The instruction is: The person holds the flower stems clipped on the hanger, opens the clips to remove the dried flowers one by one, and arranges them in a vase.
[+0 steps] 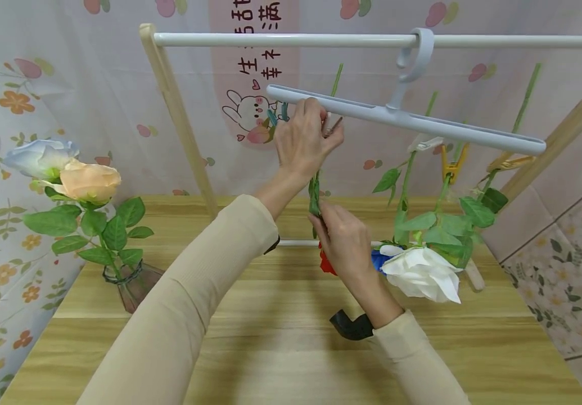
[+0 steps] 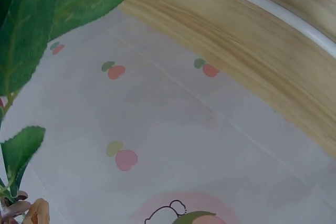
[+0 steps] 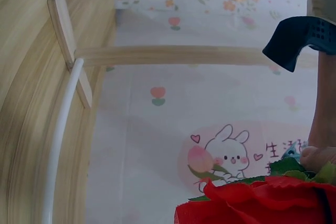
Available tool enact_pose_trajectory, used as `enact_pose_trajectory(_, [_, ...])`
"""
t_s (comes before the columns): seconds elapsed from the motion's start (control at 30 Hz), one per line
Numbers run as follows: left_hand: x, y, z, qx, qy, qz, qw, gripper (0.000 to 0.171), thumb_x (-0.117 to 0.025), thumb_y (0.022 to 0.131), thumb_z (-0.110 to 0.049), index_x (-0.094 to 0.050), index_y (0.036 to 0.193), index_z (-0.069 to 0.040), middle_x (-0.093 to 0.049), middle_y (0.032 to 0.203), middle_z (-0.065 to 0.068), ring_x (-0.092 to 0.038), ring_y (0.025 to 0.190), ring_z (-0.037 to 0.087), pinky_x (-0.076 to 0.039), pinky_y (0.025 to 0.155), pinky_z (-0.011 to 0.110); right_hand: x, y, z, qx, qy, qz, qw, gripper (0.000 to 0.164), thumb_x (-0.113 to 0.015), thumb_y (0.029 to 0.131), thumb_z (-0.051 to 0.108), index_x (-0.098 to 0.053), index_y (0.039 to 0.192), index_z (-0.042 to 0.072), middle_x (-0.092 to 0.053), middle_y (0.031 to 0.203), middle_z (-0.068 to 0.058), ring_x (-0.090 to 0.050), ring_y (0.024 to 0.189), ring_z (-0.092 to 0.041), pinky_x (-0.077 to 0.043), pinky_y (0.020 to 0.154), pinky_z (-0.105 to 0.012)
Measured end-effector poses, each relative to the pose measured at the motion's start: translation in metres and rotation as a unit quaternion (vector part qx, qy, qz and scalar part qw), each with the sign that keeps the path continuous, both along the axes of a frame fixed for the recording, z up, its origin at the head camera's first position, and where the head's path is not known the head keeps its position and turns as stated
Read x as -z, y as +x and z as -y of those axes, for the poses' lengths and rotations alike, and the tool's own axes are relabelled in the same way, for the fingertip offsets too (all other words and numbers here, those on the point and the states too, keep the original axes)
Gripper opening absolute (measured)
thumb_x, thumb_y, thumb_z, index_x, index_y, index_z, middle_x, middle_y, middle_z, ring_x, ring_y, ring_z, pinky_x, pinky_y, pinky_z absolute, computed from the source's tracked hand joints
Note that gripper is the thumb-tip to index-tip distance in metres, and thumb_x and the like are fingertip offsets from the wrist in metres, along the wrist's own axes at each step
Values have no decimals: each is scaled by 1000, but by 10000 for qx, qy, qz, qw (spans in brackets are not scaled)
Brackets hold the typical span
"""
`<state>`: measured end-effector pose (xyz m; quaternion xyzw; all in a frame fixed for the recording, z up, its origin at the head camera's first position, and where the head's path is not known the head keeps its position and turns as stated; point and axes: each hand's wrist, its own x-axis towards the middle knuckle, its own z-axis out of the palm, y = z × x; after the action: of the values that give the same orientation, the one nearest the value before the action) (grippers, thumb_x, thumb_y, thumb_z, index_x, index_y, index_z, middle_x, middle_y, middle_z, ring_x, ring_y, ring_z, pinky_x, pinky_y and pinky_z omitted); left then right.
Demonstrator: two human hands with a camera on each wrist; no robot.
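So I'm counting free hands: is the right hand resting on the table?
No, the right hand is raised above the wooden table, gripping the green stem of the red rose.

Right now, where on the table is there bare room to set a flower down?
The near table in front of both sleeves is bare wood, and so is the strip between the vase and the left arm. It is crowded at the right under the hanger, around the white rose.
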<state>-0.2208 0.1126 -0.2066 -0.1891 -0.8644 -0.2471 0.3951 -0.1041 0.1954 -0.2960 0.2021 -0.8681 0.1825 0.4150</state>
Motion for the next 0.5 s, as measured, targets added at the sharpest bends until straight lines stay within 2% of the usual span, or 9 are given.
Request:
enact_pose_trajectory(0.2, [-1,1,3,-101,-302,-159,9994,23,-58,85,-33,-57,84,-11,-57,76,1,-44,55,13,-39,50,27,0,2,0,182,-124,159,9996,18,-69,86,14,-56,77,5,-54,61,-4,-55,49,-17,-42,42,-30])
enact_pose_trajectory(0.4, [-1,4,4,35,-244,-97,9996,20,-57,86,-29,-55,82,-10,-54,75,2,-40,52,12,-33,45,25,-1,2,-5,459,-150,676,9965,15,-67,87,13,-59,77,6,-57,58,-4,-53,45,-17,-38,39,-28])
enact_pose_trajectory(0.5, [-1,5,4,94,-231,-64,9997,21,-56,87,-30,-54,83,-9,-53,76,2,-39,52,11,-32,45,24,-2,2,-7,534,-160,947,9939,19,-64,88,8,-57,71,7,-54,54,-4,-47,41,-15,-32,37,-26])
